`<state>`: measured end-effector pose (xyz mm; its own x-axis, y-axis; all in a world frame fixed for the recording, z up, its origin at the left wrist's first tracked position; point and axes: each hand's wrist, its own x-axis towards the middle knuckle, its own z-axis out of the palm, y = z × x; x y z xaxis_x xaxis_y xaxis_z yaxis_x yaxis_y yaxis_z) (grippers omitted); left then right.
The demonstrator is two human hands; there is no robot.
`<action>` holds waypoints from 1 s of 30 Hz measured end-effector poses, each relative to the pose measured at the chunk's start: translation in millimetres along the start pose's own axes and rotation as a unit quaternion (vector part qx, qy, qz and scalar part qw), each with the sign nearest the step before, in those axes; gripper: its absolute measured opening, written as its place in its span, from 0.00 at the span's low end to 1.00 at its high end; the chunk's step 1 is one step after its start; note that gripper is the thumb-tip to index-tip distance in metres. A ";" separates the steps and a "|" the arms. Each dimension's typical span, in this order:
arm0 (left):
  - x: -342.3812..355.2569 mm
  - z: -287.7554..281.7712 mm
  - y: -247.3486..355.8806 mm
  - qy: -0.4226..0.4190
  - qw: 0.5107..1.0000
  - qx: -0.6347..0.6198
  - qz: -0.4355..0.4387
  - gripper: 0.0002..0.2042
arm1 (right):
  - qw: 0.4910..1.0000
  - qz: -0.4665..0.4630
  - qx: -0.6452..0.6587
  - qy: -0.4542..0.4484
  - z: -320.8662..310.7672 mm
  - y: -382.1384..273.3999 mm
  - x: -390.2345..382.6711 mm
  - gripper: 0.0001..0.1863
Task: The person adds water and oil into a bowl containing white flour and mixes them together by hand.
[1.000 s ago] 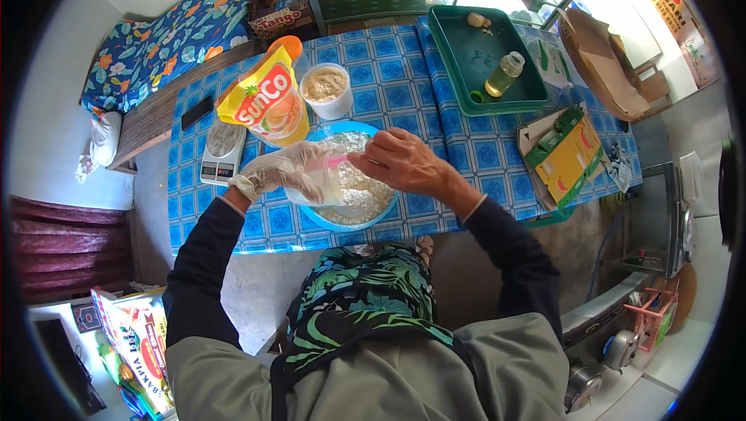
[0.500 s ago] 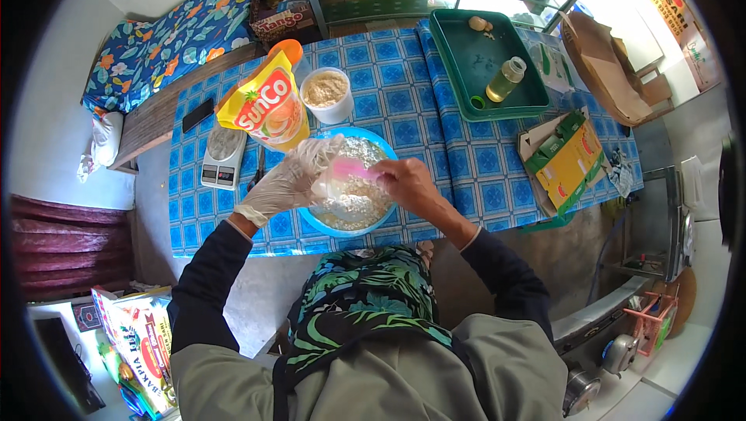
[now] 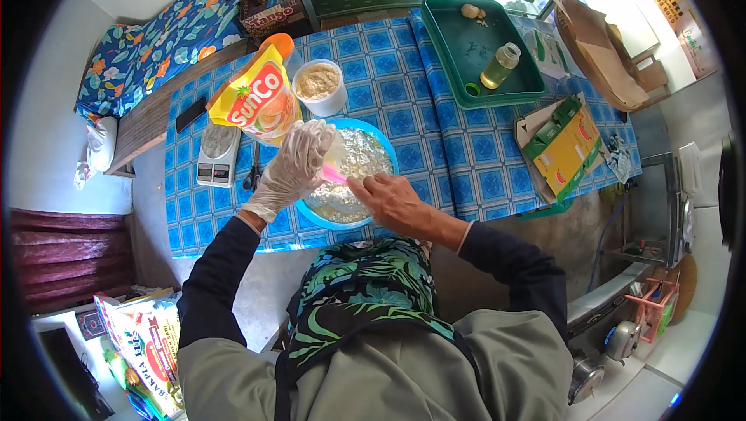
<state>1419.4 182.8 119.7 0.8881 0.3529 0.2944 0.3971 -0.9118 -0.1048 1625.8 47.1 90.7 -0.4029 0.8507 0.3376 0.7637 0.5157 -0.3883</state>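
Left hand [image 3: 295, 168], in a thin white glove, hangs over the blue bowl [image 3: 386, 149], fingers spread, gripping nothing. Right hand [image 3: 392, 199], bare, is clamped on a pink scraper [image 3: 336, 175] at the near rim. Best to scrape slowly so the flour [image 3: 361, 160] stays in. Flour looks white, crumbly, lumpy. Bowl sits mid-table on the blue cloth [image 3: 458, 141], beside the yellow pouch [image 3: 256, 98].

A blue bowl [image 3: 385, 141] of white flour sits on a surface [image 3: 435, 133] covered in blue-and-white tile pattern. The left hand [image 3: 295, 164] wears a white glove. A yellow-and-red pouch [image 3: 256, 98], a green tray [image 3: 466, 55] and a yellow-and-green box [image 3: 571, 149] lie around. The bed [image 3: 155, 48] is blue floral.
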 end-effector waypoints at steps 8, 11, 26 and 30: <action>1.6 -8.4 -7.0 -0.022 0.999 -0.026 0.014 0.39 | 0.985 -0.072 -0.117 0.106 -15.8 38.8 26.6 0.28; 4.1 -18.7 -4.8 -0.056 0.997 0.021 0.043 0.38 | 0.987 -0.014 -0.113 0.113 -2.3 51.3 24.1 0.28; 24.6 -11.3 -7.9 -0.014 0.994 0.045 0.103 0.36 | 0.982 0.066 0.041 0.174 40.8 51.1 15.2 0.28; 25.6 -12.6 -0.2 -0.023 0.989 0.088 0.118 0.29 | 0.946 0.174 0.221 0.159 52.1 45.8 9.5 0.16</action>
<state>1439.1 189.4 139.2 0.9690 0.1477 0.1983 0.2079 -0.9207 -0.3302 1630.7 84.1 31.4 0.0592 0.9399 0.3364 0.5079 0.2617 -0.8207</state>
